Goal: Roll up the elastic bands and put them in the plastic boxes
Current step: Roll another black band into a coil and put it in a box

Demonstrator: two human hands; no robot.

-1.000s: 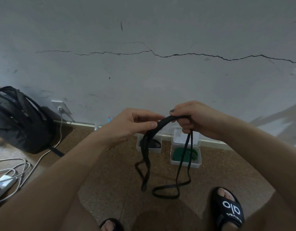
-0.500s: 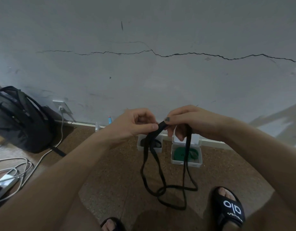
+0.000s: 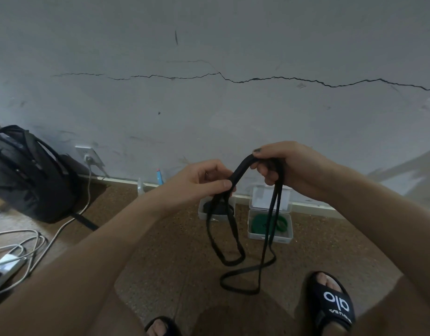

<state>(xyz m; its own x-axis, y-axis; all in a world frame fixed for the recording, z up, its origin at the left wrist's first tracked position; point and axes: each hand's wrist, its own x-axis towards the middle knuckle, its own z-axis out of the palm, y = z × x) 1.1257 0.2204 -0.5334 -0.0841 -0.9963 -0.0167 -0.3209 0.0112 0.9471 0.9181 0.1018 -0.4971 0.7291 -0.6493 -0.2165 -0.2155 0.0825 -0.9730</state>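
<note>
Pinching black band (image 3: 242, 166), both hands' grip; green band (image 3: 257, 223) fills open box (image 3: 269, 236).

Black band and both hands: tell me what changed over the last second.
The right hand rose and drew away from the left hand, stretching the black elastic band between them; its hanging loops shifted. Both hands keep gripping it. The plastic box with the green band stayed put.

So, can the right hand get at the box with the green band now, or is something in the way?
Probably not at once. The right hand grips the black band, whose loops hang in front of the green-band box. The box stands open on the floor, so once the hand is free, nothing else seems to block it.
</note>
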